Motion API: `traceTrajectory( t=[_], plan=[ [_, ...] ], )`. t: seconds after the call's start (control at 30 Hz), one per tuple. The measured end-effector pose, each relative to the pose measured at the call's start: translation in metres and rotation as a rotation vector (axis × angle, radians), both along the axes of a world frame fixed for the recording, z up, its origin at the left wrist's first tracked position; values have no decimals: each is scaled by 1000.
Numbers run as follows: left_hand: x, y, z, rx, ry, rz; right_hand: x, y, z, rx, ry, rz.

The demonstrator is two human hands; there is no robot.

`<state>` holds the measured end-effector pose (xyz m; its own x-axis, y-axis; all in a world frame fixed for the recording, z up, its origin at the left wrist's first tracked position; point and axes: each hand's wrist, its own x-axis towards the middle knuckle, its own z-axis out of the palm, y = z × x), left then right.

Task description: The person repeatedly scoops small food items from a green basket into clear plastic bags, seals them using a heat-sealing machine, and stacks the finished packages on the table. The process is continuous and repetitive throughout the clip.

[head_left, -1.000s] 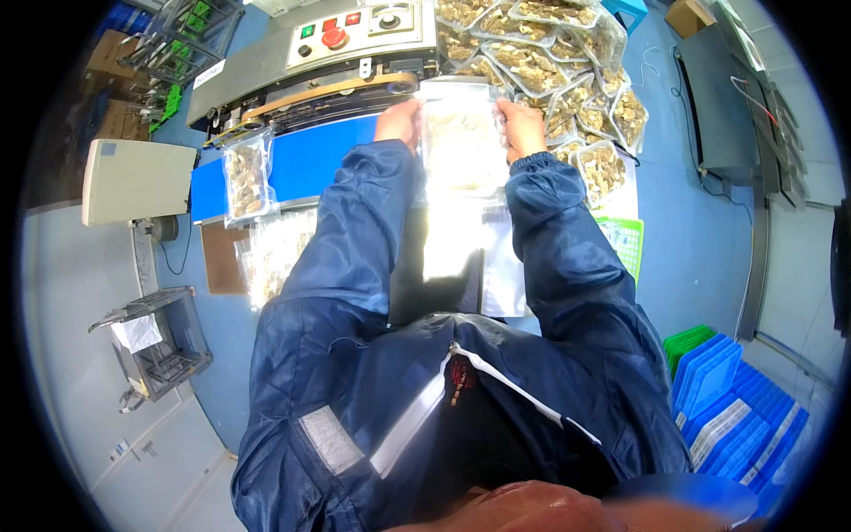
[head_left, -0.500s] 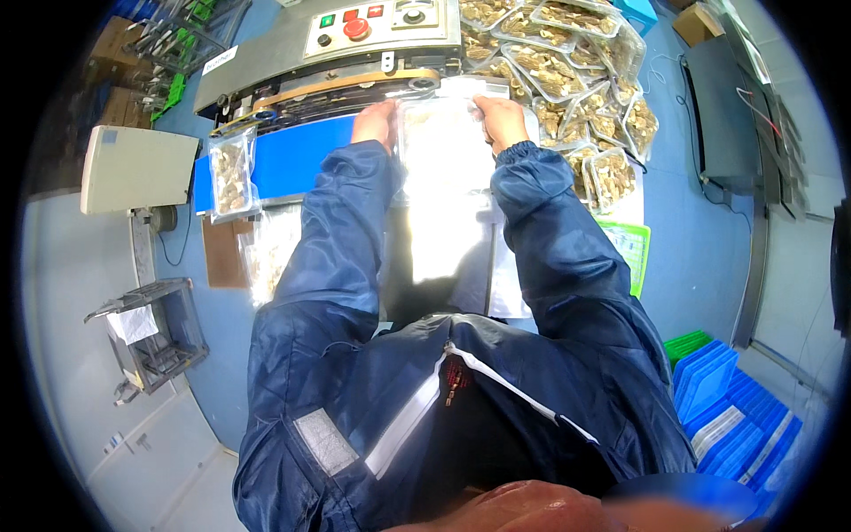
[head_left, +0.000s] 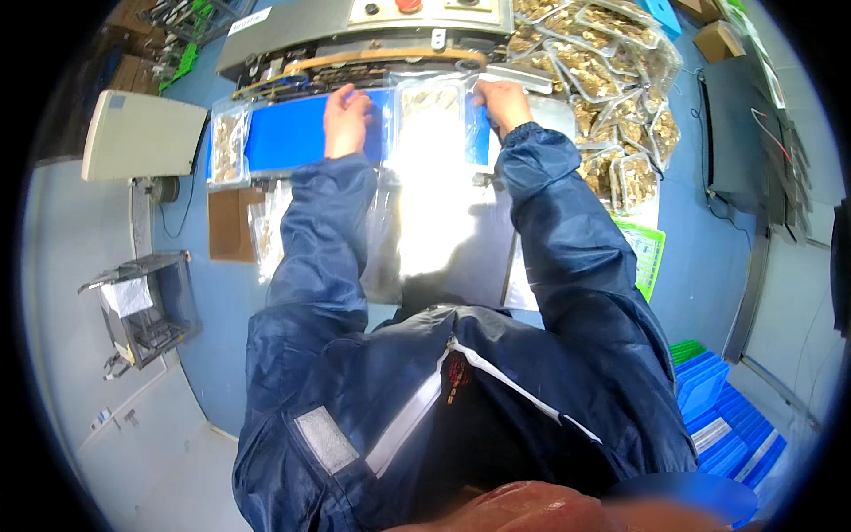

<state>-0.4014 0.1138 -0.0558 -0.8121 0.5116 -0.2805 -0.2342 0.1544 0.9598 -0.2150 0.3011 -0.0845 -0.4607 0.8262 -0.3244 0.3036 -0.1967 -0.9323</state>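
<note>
A clear plastic pack point(head_left: 432, 105) with pale contents lies on the blue belt point(head_left: 288, 142) of a band sealing machine point(head_left: 372, 44). Strong glare washes out its lower part. My right hand point(head_left: 503, 106) has its fingers curled at the pack's right edge and appears to grip it. To the left of the pack, my left hand point(head_left: 347, 122) hovers over the belt, empty, its fingers apart. A second clear pack point(head_left: 229, 146) of pale brown pieces rests at the belt's left end.
Clear trays point(head_left: 603, 80) of brown pieces resembling dried mushrooms are heaped at the back right. Below them stands a green basket point(head_left: 645, 253). Blue crates point(head_left: 727, 417) are stacked at lower right. A beige box-shaped unit point(head_left: 142, 137) stands left of the belt.
My left hand has let go of the pack and moved left. Relative to the machine, the pack has shifted left along the belt, and so has the second pack. The whole view has shifted.
</note>
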Motion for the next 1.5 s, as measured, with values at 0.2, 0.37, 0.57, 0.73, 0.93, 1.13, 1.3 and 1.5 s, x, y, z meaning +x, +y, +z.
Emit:
traceTrajectory(
  t=[0.2,0.37,0.57,0.73,0.93,1.13,1.3,1.5],
  plan=[
    [28,-163,-8,-264,601,-42,43,-91,55,96,83,477],
    [91,-203,-39,-624,800,-164,39,-184,-26,-401,-162,854],
    [125,-202,-50,-499,649,-84,25,-218,-56,-555,-34,617],
    [121,-201,-38,-104,222,40,67,-181,1,-308,110,692],
    [142,-143,13,97,-65,-142,108,-129,54,11,276,574],
    [154,-34,40,340,-344,-87,129,-89,74,-270,399,-22],
    [145,66,4,241,-469,-152,135,-17,32,-384,392,-329],
    [133,133,-31,226,-494,-56,125,39,16,-321,286,-359]
  ],
)
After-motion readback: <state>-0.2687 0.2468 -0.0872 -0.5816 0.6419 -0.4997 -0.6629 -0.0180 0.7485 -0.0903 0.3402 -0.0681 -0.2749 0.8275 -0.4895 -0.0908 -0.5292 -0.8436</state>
